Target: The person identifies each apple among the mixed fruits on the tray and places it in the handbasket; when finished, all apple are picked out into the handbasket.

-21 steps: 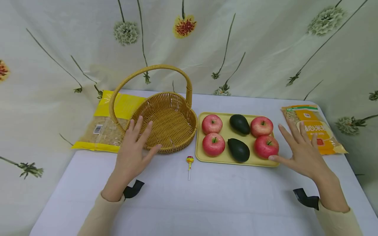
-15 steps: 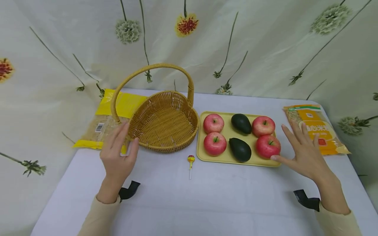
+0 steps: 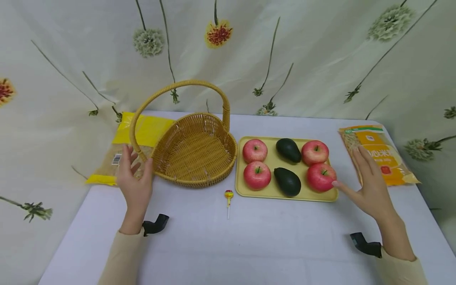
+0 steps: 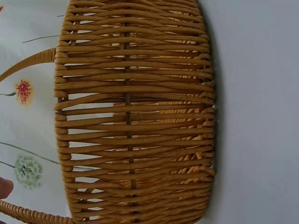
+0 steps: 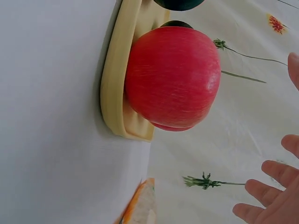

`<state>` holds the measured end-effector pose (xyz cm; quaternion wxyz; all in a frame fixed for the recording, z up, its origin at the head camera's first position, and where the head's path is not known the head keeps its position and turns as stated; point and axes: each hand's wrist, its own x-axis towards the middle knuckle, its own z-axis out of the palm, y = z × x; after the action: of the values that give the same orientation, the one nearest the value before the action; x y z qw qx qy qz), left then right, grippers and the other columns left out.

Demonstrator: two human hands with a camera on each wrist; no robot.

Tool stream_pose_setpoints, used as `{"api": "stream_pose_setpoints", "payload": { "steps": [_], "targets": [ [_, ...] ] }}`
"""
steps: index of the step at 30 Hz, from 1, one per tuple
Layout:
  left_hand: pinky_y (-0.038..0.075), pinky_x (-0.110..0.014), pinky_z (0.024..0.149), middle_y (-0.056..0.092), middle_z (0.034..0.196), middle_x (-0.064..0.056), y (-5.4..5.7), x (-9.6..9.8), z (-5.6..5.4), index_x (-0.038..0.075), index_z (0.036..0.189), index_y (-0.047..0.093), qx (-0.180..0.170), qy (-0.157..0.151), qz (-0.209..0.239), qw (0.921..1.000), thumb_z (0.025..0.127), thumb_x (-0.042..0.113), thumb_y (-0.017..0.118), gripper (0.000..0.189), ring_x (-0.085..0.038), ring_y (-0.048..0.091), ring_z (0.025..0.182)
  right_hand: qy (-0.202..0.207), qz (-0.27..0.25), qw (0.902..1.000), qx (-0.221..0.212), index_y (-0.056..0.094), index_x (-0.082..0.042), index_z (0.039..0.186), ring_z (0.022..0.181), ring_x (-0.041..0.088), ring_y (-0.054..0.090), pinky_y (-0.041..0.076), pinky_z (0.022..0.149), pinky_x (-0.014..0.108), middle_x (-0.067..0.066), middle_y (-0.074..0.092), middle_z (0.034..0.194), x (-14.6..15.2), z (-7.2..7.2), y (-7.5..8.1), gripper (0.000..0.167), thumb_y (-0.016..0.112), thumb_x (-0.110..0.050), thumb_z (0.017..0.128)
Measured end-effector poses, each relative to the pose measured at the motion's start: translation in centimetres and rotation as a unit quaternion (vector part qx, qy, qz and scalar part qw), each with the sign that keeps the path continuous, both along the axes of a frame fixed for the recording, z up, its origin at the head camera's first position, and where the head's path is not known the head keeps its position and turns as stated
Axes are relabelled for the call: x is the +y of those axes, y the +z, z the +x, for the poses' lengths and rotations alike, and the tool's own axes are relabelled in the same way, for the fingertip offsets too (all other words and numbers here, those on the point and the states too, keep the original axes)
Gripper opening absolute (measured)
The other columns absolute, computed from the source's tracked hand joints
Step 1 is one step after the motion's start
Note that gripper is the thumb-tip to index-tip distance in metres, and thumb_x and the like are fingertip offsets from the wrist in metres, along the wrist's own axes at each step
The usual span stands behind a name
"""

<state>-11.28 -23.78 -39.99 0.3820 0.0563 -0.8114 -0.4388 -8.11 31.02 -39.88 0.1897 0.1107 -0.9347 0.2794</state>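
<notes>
A wicker basket [image 3: 199, 183] with a tall arched handle [image 3: 181, 84] stands at the back left. My left hand [image 3: 133, 190] is raised at its left side, the handle's lower left end between thumb and fingers without a visible grip. Woven basket wall [image 4: 131, 116] fills most of the left wrist view, with one fingertip [image 4: 5, 188] near the handle. My right hand [image 3: 374, 198] hovers with fingers extended beside the front right apple [image 3: 321, 177], thumb tip close to it. That apple [image 5: 173, 77] sits on a yellow tray [image 3: 254, 194] with more apples and two avocados [image 3: 287, 182].
A lollipop [image 3: 228, 194] lies in front between basket and tray. Behind the basket lies a yellow-ended bag [image 3: 142, 130]. An orange packet [image 3: 381, 154] lies at the right, beyond my right hand. A floral cloth [image 3: 313, 59] hangs along the table's back edge.
My left hand has drawn back left from over the basket's front to the handle's left end and turned on edge. My right hand has turned slightly, its fingers closer together. The objects have stayed put.
</notes>
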Motion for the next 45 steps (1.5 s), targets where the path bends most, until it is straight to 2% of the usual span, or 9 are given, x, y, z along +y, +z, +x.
{"api": "stream_pose_setpoints", "payload": {
  "steps": [3,9,12,16,20,25,30,39,45],
  "targets": [
    [0.051,-0.014,0.092,0.056,0.140,-0.012,-0.7,-0.2,-0.3,0.010,0.148,0.041,-0.020,-0.006,0.008,0.9997,0.090,-0.002,0.064,0.064,-0.026,0.059,0.119,-0.007,-0.032,0.9994,-0.008,0.028,-0.014,0.155,0.144,0.044,0.022,0.024,0.105,0.076,0.023,0.026,0.158,-0.1,0.0,-0.4,0.093,0.077,-0.040,0.081],
    [0.049,-0.006,0.085,0.065,0.126,-0.018,-1.1,0.0,-0.5,0.010,0.144,0.046,-0.007,-0.009,0.038,0.9992,0.091,-0.005,0.062,0.058,0.003,0.060,0.106,-0.016,-0.087,0.9958,-0.024,0.024,-0.018,0.157,0.143,0.049,0.022,0.019,0.107,0.076,0.025,0.025,0.158,0.0,0.0,-1.3,0.093,0.079,-0.023,0.081],
    [0.049,-0.005,0.083,0.066,0.124,-0.019,-1.1,0.3,-0.6,0.008,0.143,0.047,-0.003,-0.010,0.044,0.9990,0.091,-0.006,0.061,0.056,0.009,0.057,0.103,-0.028,-0.101,0.9939,-0.034,0.022,-0.020,0.157,0.143,0.047,0.025,0.029,0.120,0.042,0.021,0.025,0.159,0.0,0.1,-1.8,0.093,0.078,-0.020,0.082],
    [0.048,-0.004,0.083,0.066,0.124,-0.019,-0.4,0.9,-0.3,0.006,0.144,0.046,-0.004,-0.012,0.048,0.9988,0.092,-0.006,0.060,0.055,0.009,0.057,0.103,-0.033,-0.116,0.9919,-0.041,0.021,-0.024,0.157,0.144,0.034,0.030,0.020,0.101,-0.001,0.020,0.026,0.158,-0.2,0.0,-2.4,0.094,0.077,-0.015,0.082],
    [0.047,-0.003,0.083,0.066,0.122,-0.022,0.7,1.8,0.2,0.002,0.143,0.046,0.000,-0.016,0.045,0.9989,0.092,-0.006,0.059,0.053,0.010,0.056,0.103,-0.029,-0.128,0.9902,-0.049,0.020,-0.027,0.158,0.145,0.028,0.031,0.022,0.102,-0.001,0.021,0.026,0.158,-0.4,0.0,-2.5,0.098,0.076,-0.009,0.080],
    [0.047,-0.002,0.081,0.065,0.120,-0.025,1.1,2.0,0.4,0.000,0.142,0.046,0.008,-0.019,0.038,0.9991,0.092,-0.007,0.058,0.052,0.011,0.056,0.102,-0.025,-0.145,0.9867,-0.068,0.018,-0.026,0.158,0.138,0.046,0.032,0.026,0.100,-0.001,0.019,0.027,0.158,-0.8,-0.1,-2.7,0.099,0.076,-0.007,0.081],
    [0.047,-0.002,0.080,0.065,0.119,-0.027,0.3,1.5,-0.1,-0.001,0.142,0.046,0.014,-0.018,0.035,0.9991,0.092,-0.007,0.058,0.052,0.012,0.056,0.100,-0.017,-0.151,0.9846,-0.087,0.016,-0.025,0.158,0.138,0.047,0.032,0.027,0.097,-0.003,0.021,0.026,0.159,-1.3,-0.2,-3.1,0.097,0.075,-0.009,0.083],
    [0.049,-0.003,0.080,0.067,0.120,-0.019,-1.3,0.1,-0.8,0.013,0.145,0.045,0.014,-0.026,0.031,0.9991,0.094,0.002,0.061,0.054,-0.021,0.065,0.105,0.001,-0.157,0.9813,-0.112,0.016,-0.018,0.158,0.135,0.050,0.035,0.029,0.093,-0.004,0.026,0.028,0.156,-2.0,-0.2,-3.8,0.095,0.075,-0.012,0.084],
    [0.049,-0.004,0.080,0.067,0.120,-0.019,-1.3,0.1,-0.7,0.015,0.145,0.044,0.011,-0.024,0.029,0.9992,0.094,0.003,0.061,0.055,-0.027,0.066,0.106,-0.008,-0.160,0.9756,-0.150,0.014,-0.011,0.158,0.137,0.047,0.035,0.031,0.092,-0.003,0.022,0.026,0.158,-2.4,-0.3,-4.1,0.094,0.074,-0.020,0.086]
  ]
}}
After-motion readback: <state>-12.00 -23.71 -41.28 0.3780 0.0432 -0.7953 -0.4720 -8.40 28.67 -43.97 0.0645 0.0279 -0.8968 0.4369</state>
